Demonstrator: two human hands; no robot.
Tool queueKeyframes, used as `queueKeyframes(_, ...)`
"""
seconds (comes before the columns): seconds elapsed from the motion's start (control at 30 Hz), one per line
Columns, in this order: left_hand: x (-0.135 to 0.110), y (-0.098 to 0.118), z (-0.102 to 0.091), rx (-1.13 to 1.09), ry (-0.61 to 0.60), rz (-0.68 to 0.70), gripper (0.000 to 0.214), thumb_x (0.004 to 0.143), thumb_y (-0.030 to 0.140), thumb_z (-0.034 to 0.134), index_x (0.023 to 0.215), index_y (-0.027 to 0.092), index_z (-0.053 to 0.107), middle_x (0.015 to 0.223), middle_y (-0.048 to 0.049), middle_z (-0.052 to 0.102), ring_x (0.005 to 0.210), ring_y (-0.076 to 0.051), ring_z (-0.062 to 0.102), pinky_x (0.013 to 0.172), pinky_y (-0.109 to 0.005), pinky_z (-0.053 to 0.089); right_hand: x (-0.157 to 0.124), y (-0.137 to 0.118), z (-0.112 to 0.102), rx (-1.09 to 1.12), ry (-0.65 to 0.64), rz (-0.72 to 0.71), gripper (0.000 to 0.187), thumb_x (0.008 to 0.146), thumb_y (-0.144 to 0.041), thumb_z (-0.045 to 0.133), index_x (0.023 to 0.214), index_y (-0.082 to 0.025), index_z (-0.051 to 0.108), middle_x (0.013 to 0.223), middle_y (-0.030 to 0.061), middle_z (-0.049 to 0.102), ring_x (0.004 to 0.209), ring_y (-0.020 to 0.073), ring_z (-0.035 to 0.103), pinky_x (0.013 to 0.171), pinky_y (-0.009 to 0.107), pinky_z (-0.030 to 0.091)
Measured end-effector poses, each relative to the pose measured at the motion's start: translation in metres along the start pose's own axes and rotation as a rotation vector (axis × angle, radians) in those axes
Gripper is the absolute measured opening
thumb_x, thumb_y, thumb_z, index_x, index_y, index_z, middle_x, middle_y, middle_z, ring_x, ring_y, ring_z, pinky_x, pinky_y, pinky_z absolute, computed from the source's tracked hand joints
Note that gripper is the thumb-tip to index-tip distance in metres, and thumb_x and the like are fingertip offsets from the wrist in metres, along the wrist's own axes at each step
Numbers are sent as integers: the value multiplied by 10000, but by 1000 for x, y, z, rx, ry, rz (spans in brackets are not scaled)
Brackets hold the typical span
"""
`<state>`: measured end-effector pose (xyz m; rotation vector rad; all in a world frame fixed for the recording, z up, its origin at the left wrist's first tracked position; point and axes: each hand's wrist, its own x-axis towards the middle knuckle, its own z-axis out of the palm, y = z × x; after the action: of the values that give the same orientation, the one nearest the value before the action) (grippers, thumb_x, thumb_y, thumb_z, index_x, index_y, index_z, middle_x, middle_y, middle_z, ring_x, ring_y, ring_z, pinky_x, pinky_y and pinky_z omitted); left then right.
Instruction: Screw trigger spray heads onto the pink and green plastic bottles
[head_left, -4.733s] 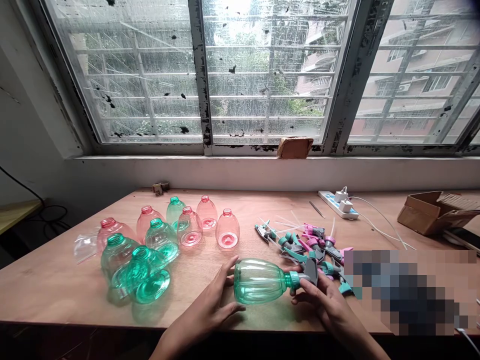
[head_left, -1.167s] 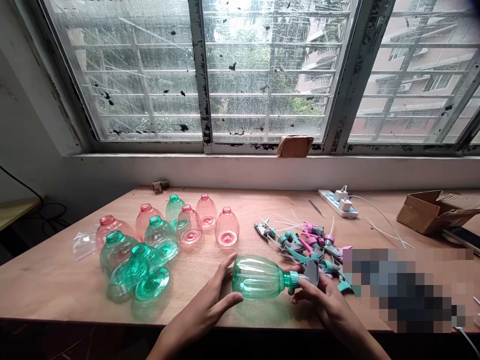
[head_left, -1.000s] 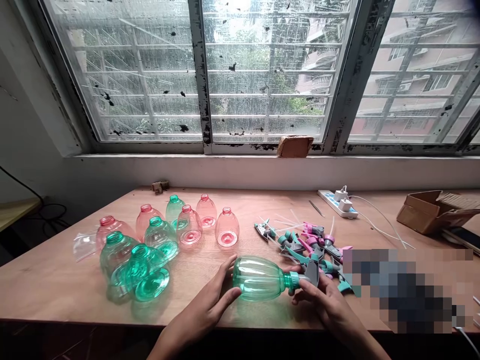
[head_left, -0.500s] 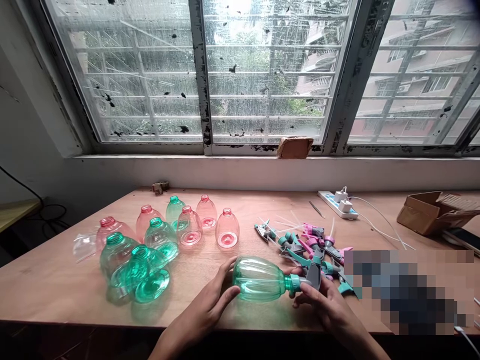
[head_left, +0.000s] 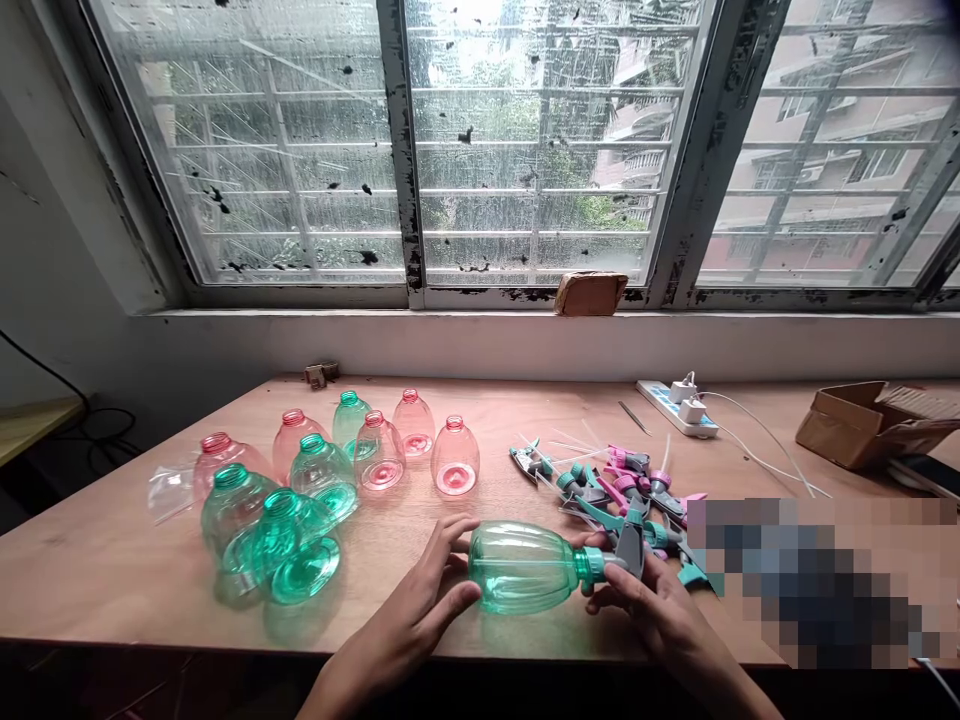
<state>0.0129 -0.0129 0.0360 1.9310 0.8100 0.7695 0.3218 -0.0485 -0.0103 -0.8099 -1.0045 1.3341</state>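
Note:
A clear green plastic bottle [head_left: 521, 565] lies on its side near the front edge of the wooden table [head_left: 112, 570], its neck pointing right. My left hand [head_left: 427, 600] cups its base, fingers curled round it. My right hand [head_left: 645, 600] is closed on the grey and teal spray head [head_left: 626, 545] that sits at the bottle's neck. Just behind lies a pile of pink and teal spray heads [head_left: 619, 485] with thin white tubes.
Several empty green bottles [head_left: 285, 520] and pink bottles [head_left: 390, 450] stand at the left. A white power strip [head_left: 675, 405] with cables lies at the back right, beside a cardboard box [head_left: 862, 420]. A blurred-out patch covers the front right.
The bottle has stayed between my hands at the same spot, turning slightly about its long axis. My left fingers shifted a little on its base, and my right hand kept hold of the spray head.

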Motion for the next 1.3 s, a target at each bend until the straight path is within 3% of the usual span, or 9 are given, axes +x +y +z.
queueKeyframes(0.13, 1, -4, 1, -76, 13, -37, 427, 1074, 510, 436, 1460, 339, 374, 1232, -58, 617, 1171, -263, 630, 1045, -430, 499, 1, -1, 1, 14, -1, 6, 320, 814, -440, 851, 1059, -237, 806, 1114, 98, 754, 758, 224, 720, 694, 393, 625)
queueKeyframes(0.2, 2, -7, 1, -93, 2, -40, 434, 1070, 508, 455, 1461, 339, 373, 1259, -61, 629, 1194, -266, 623, 1080, -449, 475, 0, -2, 2, 7, -1, 10, 313, 817, -439, 850, 1053, -237, 807, 1119, 95, 752, 758, 219, 720, 701, 388, 626)
queueKeyframes(0.4, 3, -11, 1, -102, -13, -20, 604, 1020, 398, 612, 1539, 331, 310, 1524, -113, 493, 1328, -294, 560, 1144, -477, 453, -1, -6, 3, -7, 17, 15, 294, 821, -446, 843, 1015, -229, 809, 980, 68, 752, 753, 221, 706, 699, 379, 628)
queueKeyframes(0.47, 2, -8, 1, -63, -4, -22, 692, 993, 326, 652, 1570, 327, 270, 1574, -116, 451, 1355, -294, 545, 1171, -481, 431, 0, -5, 3, -21, 22, 12, 309, 824, -446, 838, 1029, -217, 807, 1018, 81, 749, 760, 229, 707, 695, 388, 630)
queueKeyframes(0.63, -1, 2, 0, 63, -13, -107, 940, 883, 318, 784, 1620, 323, 200, 1707, -88, 279, 1534, -352, 319, 1269, -521, 276, 1, -1, 3, -23, 29, -5, 336, 817, -442, 844, 1057, -211, 805, 1117, 108, 738, 784, 237, 702, 680, 393, 632)
queueKeyframes(0.93, -2, -3, -2, 66, 1, -156, 738, 1023, 515, 543, 1643, 323, 194, 1732, -51, 231, 1573, -342, 241, 1291, -541, 189, -1, -3, 4, -9, -6, 4, 281, 831, -438, 834, 1031, -242, 811, 1046, 72, 755, 758, 215, 703, 685, 367, 620)
queueKeyframes(1.07, -2, 2, -2, 88, -5, -147, 716, 1022, 458, 571, 1632, 313, 225, 1723, -58, 261, 1568, -333, 256, 1295, -533, 178, 0, -3, 4, -7, -13, 13, 303, 823, -436, 842, 1045, -233, 806, 1100, 83, 755, 753, 212, 709, 686, 363, 619)
queueKeyframes(1.2, -1, 4, 0, 70, 3, -99, 872, 917, 310, 736, 1617, 321, 216, 1691, -92, 319, 1500, -339, 389, 1259, -518, 296, 0, -4, 5, -18, 15, 33, 332, 802, -454, 854, 1022, -213, 794, 987, 73, 763, 696, 215, 719, 681, 377, 618)
queueKeyframes(1.3, -1, 3, 2, 106, 14, -65, 973, 849, 217, 787, 1621, 329, 204, 1697, -94, 294, 1516, -357, 353, 1263, -523, 284, -2, -6, 8, -43, 35, 38, 369, 789, -471, 857, 1033, -203, 787, 979, 77, 763, 683, 219, 718, 677, 382, 618)
